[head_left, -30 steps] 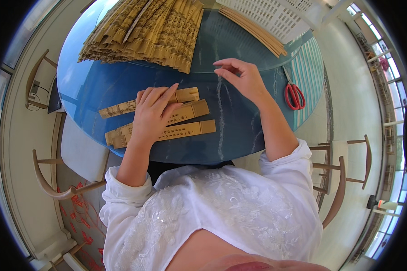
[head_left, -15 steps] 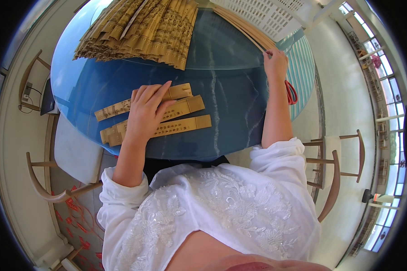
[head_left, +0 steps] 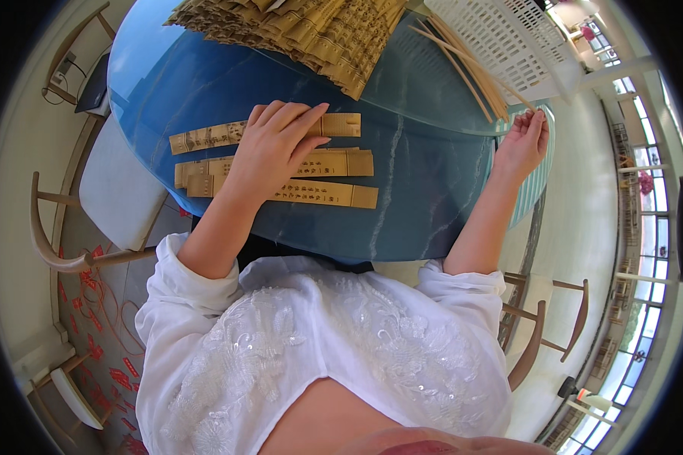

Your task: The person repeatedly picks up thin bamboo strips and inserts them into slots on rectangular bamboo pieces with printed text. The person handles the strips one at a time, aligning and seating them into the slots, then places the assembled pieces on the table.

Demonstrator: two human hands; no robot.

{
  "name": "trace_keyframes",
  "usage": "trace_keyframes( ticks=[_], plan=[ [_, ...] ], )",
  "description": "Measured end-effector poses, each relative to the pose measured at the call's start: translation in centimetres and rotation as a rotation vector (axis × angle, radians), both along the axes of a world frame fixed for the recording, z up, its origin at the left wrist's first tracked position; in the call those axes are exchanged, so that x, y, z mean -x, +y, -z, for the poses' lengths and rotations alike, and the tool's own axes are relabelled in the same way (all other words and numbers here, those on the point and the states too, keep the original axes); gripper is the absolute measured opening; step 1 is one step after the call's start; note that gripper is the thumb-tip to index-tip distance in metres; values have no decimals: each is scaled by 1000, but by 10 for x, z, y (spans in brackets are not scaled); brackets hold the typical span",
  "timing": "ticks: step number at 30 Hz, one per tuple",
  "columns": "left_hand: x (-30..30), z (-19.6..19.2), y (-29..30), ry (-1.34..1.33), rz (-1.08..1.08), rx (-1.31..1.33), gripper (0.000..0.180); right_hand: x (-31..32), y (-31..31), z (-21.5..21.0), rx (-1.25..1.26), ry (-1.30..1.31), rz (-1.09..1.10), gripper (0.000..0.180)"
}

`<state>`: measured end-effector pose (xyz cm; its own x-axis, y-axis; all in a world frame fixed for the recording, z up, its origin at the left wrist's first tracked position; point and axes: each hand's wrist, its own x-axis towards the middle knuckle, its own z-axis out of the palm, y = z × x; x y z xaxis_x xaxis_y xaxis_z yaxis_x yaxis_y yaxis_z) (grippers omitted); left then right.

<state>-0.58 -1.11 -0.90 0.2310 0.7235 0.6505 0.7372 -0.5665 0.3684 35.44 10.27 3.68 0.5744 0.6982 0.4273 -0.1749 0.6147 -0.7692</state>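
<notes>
Three flat gold printed paper sleeves lie side by side on the blue table: a far sleeve (head_left: pixel 205 139), a middle one (head_left: pixel 341 162) and a near sleeve (head_left: pixel 322 192). Over the far and middle sleeves rests my left hand (head_left: pixel 275 144), fingers stretched out. At the table's right side, my right hand (head_left: pixel 524 144) pinches the near end of a thin wooden stick (head_left: pixel 502 83) between thumb and fingers. This stick slants across a small bundle of similar wooden sticks (head_left: pixel 470 76). A large fanned pile of gold paper sleeves (head_left: pixel 303 38) covers the far part of the table.
Beyond the sticks stands a white slotted plastic basket (head_left: pixel 520 38). The blue marbled table (head_left: pixel 410 205) carries a clear raised glass top. A wooden chair with a pale seat (head_left: pixel 118 182) is at the left, another wooden chair (head_left: pixel 535 334) at the right.
My right hand has moved right and toward me, drawing one stick's end away from the bundle. My left hand stays over the sleeves. The whole view has shifted.
</notes>
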Motion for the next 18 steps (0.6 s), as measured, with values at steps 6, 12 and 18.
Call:
trace_keyframes(
  ticks=[6,12,18],
  plan=[
    [1,0,0,-4,-14,-4,46,-8,-5,-5,-208,121,-199,26],
    [1,0,1,-5,-15,-8,46,8,-10,-6,-172,90,-316,22],
    [0,2,0,3,-19,-8,47,16,-13,-7,-153,73,-257,21]
  ],
)
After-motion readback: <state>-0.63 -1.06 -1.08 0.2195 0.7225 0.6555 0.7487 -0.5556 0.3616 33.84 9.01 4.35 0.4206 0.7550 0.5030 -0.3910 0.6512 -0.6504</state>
